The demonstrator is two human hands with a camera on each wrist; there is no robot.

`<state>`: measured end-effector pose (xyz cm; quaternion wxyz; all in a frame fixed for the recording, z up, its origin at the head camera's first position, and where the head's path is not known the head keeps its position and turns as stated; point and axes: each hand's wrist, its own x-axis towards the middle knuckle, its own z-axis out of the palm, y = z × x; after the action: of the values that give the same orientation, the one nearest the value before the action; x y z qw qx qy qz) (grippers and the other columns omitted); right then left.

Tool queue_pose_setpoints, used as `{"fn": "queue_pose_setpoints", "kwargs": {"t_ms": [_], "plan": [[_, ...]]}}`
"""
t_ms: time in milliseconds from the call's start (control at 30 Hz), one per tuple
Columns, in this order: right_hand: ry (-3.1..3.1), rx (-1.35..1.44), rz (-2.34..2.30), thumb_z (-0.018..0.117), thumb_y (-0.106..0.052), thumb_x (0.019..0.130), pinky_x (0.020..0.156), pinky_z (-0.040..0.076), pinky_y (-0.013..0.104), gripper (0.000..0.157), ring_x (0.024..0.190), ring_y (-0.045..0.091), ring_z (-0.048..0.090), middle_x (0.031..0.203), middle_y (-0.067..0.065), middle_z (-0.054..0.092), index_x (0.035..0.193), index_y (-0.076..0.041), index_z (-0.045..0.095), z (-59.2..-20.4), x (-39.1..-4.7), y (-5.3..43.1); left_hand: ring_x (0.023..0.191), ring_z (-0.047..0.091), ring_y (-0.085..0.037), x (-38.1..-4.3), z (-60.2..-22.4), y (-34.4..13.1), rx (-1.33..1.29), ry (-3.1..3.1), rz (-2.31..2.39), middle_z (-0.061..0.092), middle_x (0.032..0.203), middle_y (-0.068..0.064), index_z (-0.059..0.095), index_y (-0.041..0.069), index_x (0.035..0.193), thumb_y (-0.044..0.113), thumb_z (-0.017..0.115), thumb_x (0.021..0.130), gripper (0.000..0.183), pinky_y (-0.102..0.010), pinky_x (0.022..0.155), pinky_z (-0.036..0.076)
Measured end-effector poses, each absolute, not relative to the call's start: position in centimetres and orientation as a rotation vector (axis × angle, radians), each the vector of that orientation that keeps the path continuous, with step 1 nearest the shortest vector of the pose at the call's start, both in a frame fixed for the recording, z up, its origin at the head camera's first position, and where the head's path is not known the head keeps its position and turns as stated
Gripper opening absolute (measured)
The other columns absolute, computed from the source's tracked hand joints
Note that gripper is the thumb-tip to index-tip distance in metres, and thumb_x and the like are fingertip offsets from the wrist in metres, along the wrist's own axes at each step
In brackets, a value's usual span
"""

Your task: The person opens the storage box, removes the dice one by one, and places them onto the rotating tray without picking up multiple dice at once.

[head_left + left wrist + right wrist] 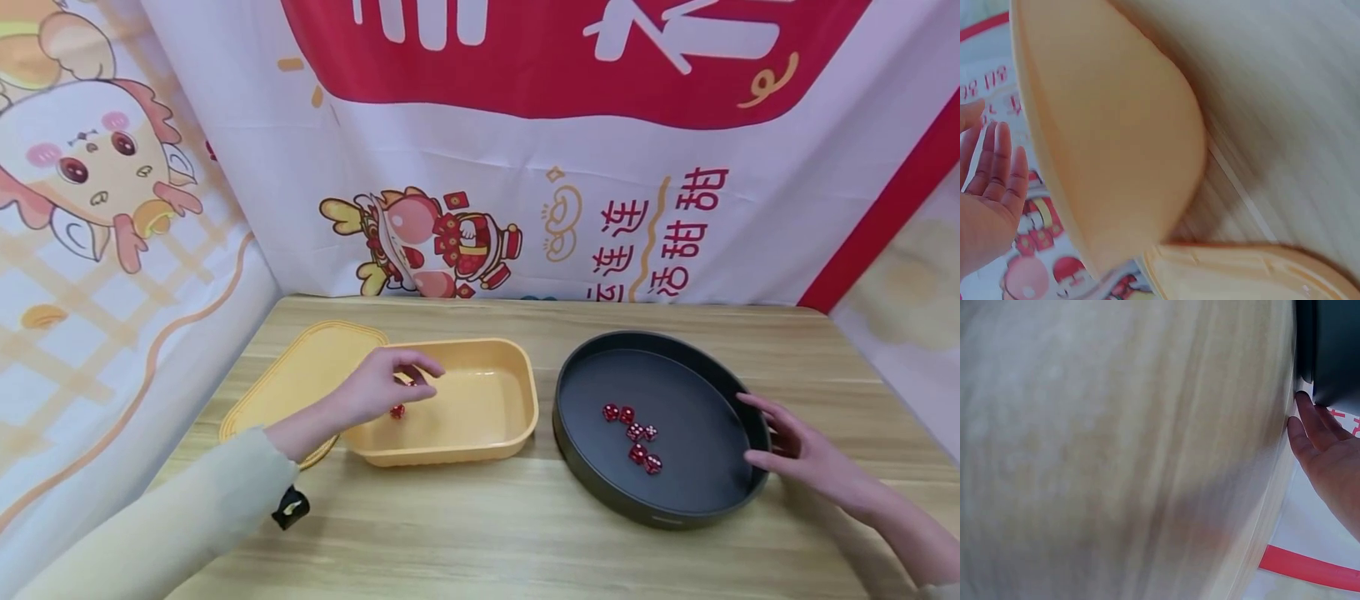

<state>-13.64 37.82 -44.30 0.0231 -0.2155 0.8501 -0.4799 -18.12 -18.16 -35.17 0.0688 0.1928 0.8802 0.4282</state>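
In the head view my left hand [382, 385] hovers over the left part of a yellow rectangular container [480, 408], thumb and fingers apart. Red dice [397, 411] show below and behind the fingers, partly hidden by them. The left wrist view has the same hand [991, 194] with loosely extended fingers beside the container's side [1116, 137]. On the right, my right hand [798, 450] touches the rim of a round black pan [675, 492], its fingers spread along the edge. Several red dice [636, 432] with white pips lie grouped inside the pan.
A yellow lid [315, 367] lies flat left of the container, partly under its edge and my left forearm. Everything stands on a wood-grain table [465, 533]. Printed cloth [480, 150] hangs along the table's back edge, with another patterned cloth [97, 292] at the left.
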Motion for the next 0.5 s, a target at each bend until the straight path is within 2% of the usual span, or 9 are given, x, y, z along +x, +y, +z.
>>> {"fn": "queue_pose_setpoints", "kwargs": {"t_ms": [33, 400, 500], "plan": [[2.629, -0.669, -1.491, 0.063, 0.009, 0.088, 0.084, 0.041, 0.009, 0.072, 0.115, -0.012, 0.043, 0.136, -0.024, 0.04, 0.151, -0.006, 0.029, -44.3, -13.6, 37.8, 0.088, 0.063, -0.018, -18.2, -35.3, -18.5, 0.567, 2.66, 1.278, 0.068, 0.104, -0.002, 0.072, 0.01, 0.106, 0.007, 0.076, 0.084, 0.022, -0.03, 0.065, 0.054], [2.604, -0.667, -1.515, 0.062, 0.01, 0.088, 0.084, 0.042, 0.009, 0.072, 0.115, -0.009, 0.045, 0.136, -0.021, 0.041, 0.15, -0.005, 0.029, -44.2, -13.6, 37.7, 0.081, 0.063, -0.017, -19.3, -37.0, -21.3, 0.535, 2.758, 1.14, 0.068, 0.103, -0.014, 0.071, 0.001, 0.106, 0.002, 0.079, 0.079, 0.028, -0.03, 0.067, 0.05], [2.615, -0.662, -1.504, 0.063, 0.009, 0.088, 0.084, 0.042, 0.009, 0.072, 0.115, -0.01, 0.045, 0.136, -0.021, 0.041, 0.151, -0.006, 0.03, -44.3, -13.6, 37.8, 0.079, 0.063, -0.017, -19.8, -37.5, -21.5, 0.533, 2.766, 1.108, 0.069, 0.1, -0.013, 0.07, -0.001, 0.106, 0.001, 0.078, 0.078, 0.029, -0.03, 0.067, 0.05]]}}
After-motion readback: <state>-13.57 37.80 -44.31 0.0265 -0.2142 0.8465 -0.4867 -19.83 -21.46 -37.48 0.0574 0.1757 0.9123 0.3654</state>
